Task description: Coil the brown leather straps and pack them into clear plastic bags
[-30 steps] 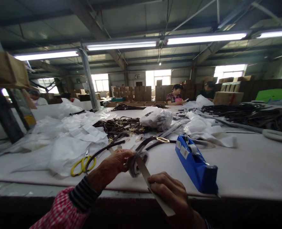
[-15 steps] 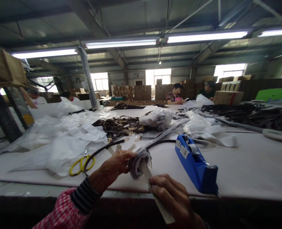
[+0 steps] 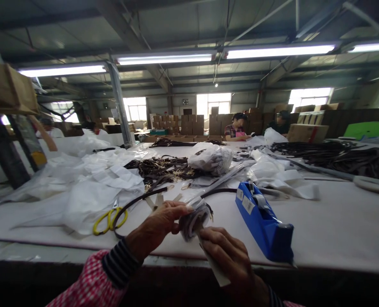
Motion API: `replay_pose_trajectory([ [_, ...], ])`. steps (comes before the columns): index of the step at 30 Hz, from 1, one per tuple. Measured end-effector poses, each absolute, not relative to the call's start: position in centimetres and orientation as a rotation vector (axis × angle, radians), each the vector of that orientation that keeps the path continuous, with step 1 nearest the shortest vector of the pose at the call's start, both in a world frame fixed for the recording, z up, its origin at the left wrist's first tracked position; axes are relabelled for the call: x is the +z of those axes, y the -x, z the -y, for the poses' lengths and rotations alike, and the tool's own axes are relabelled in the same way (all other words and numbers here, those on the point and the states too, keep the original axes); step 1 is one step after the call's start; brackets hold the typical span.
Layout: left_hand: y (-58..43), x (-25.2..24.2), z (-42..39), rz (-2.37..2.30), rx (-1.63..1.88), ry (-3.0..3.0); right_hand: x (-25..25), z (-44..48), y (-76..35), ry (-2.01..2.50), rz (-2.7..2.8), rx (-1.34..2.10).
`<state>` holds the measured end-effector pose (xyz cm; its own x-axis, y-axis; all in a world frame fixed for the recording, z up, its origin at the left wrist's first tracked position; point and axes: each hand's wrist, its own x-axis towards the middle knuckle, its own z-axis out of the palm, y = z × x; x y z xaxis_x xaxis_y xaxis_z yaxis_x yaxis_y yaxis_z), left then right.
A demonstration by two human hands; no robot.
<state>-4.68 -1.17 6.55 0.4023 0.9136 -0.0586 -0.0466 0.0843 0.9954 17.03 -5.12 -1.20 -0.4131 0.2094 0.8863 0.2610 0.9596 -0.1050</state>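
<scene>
Left of the tape dispenser (image 3: 265, 226), the left hand (image 3: 159, 225) gripped a roll (image 3: 192, 224), the nearer right hand (image 3: 228, 253) a slanting strip (image 3: 219, 274).

The sleeve (image 3: 91, 279) is checked pinkish-red and white, its cuff (image 3: 120, 262) dark with grey stripes. The tape dispenser (image 3: 261, 224) is blue, the scissor handles (image 3: 109, 221) yellow, the surface (image 3: 333, 230) pale, the strip (image 3: 217, 268) off-white; the roll (image 3: 189, 226) seems grey, though blurred.

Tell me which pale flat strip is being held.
The pale strip in the right hand, its lower end jutting out below that hand; the other pale strips lie on the table beyond the left hand.
</scene>
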Motion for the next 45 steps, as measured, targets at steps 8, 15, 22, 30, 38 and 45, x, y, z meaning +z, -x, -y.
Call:
replay_pose_trajectory([
  [8, 2.2, 5.8, 1.0, -1.143, 0.930, -1.983, -1.7, 4.7, -18.4, 0.546, 2.002, -0.083],
  [15, 0.0, 0.7, 0.3, -1.168, 0.798, -2.475, -3.3, 3.4, -19.1, 0.906, 2.024, 0.171],
  [22, 0.3, -0.2, 0.2, -1.118, 0.752, -2.536, 0.6, 1.3, -19.4, 1.108, 2.057, 0.621],
  [30, 0.7, -0.8, 0.3, -1.159, 0.787, -2.534, 2.8, -0.7, -18.8, 1.158, 1.943, 0.871],
  [38, 0.8, -1.3, 0.0, -1.122, 0.794, -2.498, 2.7, -3.1, -19.1, 1.055, 1.920, 1.287],
  [45, 0.9, -1.4, 0.0, -1.058, 0.835, -2.535, 1.4, -2.4, -18.7, 1.032, 1.748, 1.267],
])
